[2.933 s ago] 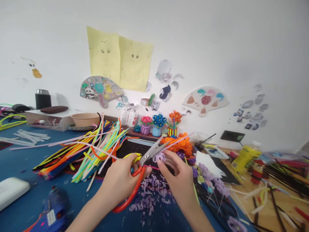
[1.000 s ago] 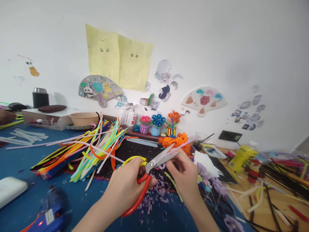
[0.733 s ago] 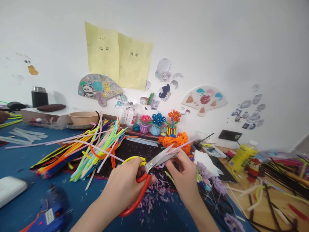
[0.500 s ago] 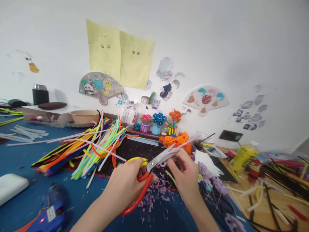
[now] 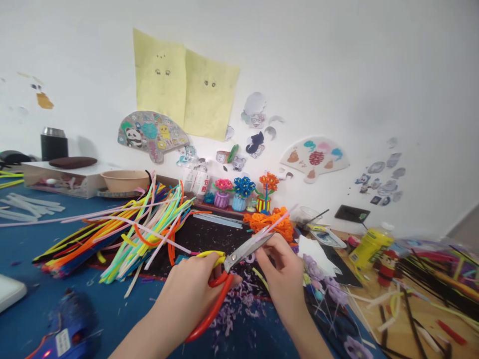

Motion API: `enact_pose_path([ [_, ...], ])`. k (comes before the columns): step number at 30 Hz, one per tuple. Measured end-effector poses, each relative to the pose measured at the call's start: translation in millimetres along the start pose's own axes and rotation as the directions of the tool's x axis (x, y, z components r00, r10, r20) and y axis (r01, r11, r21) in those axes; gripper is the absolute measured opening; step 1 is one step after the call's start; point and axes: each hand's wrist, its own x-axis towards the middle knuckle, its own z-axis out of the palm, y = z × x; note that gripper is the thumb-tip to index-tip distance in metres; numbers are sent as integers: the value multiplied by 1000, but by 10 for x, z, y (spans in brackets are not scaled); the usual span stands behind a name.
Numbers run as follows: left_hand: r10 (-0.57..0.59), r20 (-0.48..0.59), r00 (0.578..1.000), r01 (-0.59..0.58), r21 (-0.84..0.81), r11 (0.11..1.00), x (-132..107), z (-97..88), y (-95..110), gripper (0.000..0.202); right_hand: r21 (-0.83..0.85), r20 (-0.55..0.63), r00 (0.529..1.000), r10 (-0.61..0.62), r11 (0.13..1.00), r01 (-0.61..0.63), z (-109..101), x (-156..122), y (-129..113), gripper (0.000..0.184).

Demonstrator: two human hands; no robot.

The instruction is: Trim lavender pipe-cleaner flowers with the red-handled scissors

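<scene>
My left hand (image 5: 194, 286) is closed around the handles of a pair of scissors (image 5: 243, 251), one handle red and the other yellow. The blades point up and right, close together, toward the fingertips of my right hand (image 5: 281, 269). Those fingers are pinched on a lilac pipe cleaner (image 5: 288, 213), whose end sticks up past the blade tips. Purple fluff clippings (image 5: 239, 304) lie scattered on the blue mat below. Another lilac pipe cleaner (image 5: 170, 240) runs from the left up to my left hand; whether it is held there I cannot tell.
A pile of coloured pipe cleaners (image 5: 149, 232) lies left. A blue glue gun (image 5: 67, 329) with a lit red light is at front left. Behind stand potted craft flowers (image 5: 244, 192) and orange pipe-cleaner pieces (image 5: 269, 224). Purple flowers (image 5: 335, 289) and a yellow bottle (image 5: 370, 247) are right.
The scissor blades have come closer together around the lilac pipe cleaner. Both hands stay in nearly the same place, while the whole view has shifted slightly.
</scene>
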Motion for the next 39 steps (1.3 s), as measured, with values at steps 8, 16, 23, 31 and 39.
enact_pose_path([
  [8,-1,24,1000,0,34,999,-18,-4,14,17,-38,43,999,10,999,-8,19,-13,-67,8],
  [16,1,97,995,0,-8,1000,5,-17,28,22,-24,50,999,-21,999,22,1,5,-46,9],
  [23,97,169,981,-76,-127,989,-1,-2,-45,32,-55,95,995,-40,997,46,-66,39,-55,8],
  [31,62,137,989,-53,-68,996,-28,127,-61,27,-34,93,995,43,999,-40,-6,12,-58,7],
  [39,-5,160,987,-2,47,999,8,31,48,23,-27,88,992,86,996,-84,-25,23,-79,6],
])
